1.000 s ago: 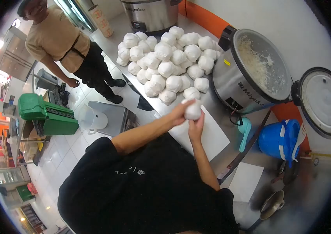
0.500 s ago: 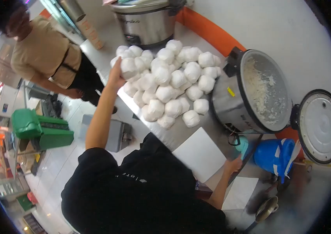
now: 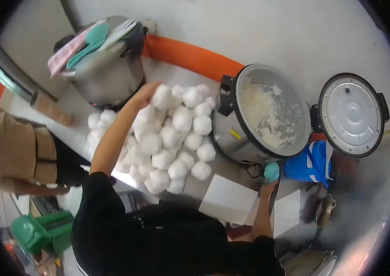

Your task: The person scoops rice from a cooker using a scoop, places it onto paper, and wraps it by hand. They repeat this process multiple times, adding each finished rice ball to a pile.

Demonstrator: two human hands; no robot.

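A large heap of white wrapped balls (image 3: 169, 138) covers the metal counter. At its back edge, my left hand (image 3: 148, 95) has its fingers closed around the side of one white ball (image 3: 162, 96). Lower right, my right hand (image 3: 268, 188) grips a teal utensil (image 3: 271, 171) by its lower end, beside the open rice cooker (image 3: 234, 138). White rice (image 3: 268, 110) lies inside the cooker. A white sheet (image 3: 227, 198) is on the counter between the heap and my right hand.
A second cooker (image 3: 107, 80) stands back left with utensils and a pink cloth on top. The open lid (image 3: 351, 115) and a blue bucket (image 3: 303, 165) are at right. Another person (image 3: 18, 152) stands at left, near a green bin (image 3: 43, 230).
The view has turned, so the heap and the other person appear further left and lower. My left hand has shifted to the heap's back edge. My right hand still holds the teal utensil.
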